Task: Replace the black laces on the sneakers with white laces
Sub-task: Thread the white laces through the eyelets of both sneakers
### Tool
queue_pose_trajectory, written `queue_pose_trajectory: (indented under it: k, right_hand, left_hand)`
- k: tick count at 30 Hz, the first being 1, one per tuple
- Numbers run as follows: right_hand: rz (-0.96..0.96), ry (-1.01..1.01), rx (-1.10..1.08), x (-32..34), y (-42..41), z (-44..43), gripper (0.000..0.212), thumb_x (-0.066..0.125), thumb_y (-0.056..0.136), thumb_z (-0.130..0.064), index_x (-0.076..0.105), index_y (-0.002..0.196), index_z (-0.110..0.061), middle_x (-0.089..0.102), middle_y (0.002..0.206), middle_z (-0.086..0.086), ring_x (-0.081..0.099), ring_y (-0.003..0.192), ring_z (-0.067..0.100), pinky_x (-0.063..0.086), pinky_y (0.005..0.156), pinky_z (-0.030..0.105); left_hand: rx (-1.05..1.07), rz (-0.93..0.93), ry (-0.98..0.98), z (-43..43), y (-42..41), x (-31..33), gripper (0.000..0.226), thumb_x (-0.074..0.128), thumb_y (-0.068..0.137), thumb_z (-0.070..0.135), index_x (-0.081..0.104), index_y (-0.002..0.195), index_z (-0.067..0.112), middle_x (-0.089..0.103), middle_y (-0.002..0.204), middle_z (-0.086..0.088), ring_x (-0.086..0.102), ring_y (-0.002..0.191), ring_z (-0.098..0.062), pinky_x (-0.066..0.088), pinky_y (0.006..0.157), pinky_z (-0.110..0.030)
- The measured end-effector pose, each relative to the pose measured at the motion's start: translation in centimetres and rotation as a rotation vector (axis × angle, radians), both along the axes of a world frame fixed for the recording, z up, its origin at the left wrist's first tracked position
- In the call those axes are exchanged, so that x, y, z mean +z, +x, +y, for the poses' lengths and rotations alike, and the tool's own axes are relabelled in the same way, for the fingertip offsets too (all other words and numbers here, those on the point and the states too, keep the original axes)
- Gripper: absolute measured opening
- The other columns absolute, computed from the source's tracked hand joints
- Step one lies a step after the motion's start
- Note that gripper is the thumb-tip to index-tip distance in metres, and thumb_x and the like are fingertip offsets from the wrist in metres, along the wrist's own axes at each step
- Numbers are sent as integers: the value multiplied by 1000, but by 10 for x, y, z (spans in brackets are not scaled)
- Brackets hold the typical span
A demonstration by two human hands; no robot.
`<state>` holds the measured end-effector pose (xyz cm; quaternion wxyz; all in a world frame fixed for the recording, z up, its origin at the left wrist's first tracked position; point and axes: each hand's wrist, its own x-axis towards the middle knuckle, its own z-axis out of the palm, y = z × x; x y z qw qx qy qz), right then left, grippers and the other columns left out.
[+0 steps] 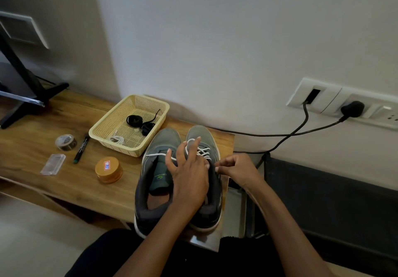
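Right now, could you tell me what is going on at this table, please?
A person is threading a white lace through the right grey sneaker. The left hand lies spread over that shoe with the lace draped across its fingers, while the right hand appears to pinch the lace at the shoe's side. The left sneaker has no lacing yet. Black laces lie in the cream basket, beside a spare white lace.
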<state>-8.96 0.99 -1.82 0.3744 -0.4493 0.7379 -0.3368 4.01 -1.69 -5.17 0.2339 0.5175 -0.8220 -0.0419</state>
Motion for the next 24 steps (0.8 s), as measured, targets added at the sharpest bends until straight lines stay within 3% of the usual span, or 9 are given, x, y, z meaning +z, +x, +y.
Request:
queue_pose_trajectory:
  k: [3,7,10,19,24]
  right_hand:
    - [-4,19,9,-1,-1,0,11,68,82,-2,72,93,-1,63,72,-4,57,68,3,45,58,6]
    - [-44,35,8,2,-4,1,7,68,82,-4,72,84,-9,65,74,-5,58,71,1,45,58,6]
    - [-28,39,7,4,-4,1,7,68,82,-5,73,87,-8,64,73,-7,57,70,-1,43,55,4]
    - [-2,27,39,6,-4,0,9,68,81,-3,74,87,-7,64,73,-7,57,71,0,42,53,2]
    - [0,-22,80,6,-1,0,17,69,80,1,72,80,-16,67,78,-5,62,76,5,48,64,10]
  left_hand:
    - [15,-33,24,1,0,2,8,71,76,25,65,72,25,48,141,3,26,131,-23,12,101,-52]
    - [-5,-69,135,4,-1,10,16,52,92,32,67,88,28,23,155,12,6,145,-21,-4,106,-50]
    - [-9,-97,213,2,2,16,21,46,96,38,66,98,32,9,157,16,-9,145,-19,-11,106,-48]
    - [-40,-89,283,0,10,22,19,48,95,37,67,97,32,12,155,17,-9,144,-22,-10,110,-51]
    - [-69,-104,220,0,7,23,21,46,96,34,66,93,30,13,156,15,-9,145,-19,-11,108,-50]
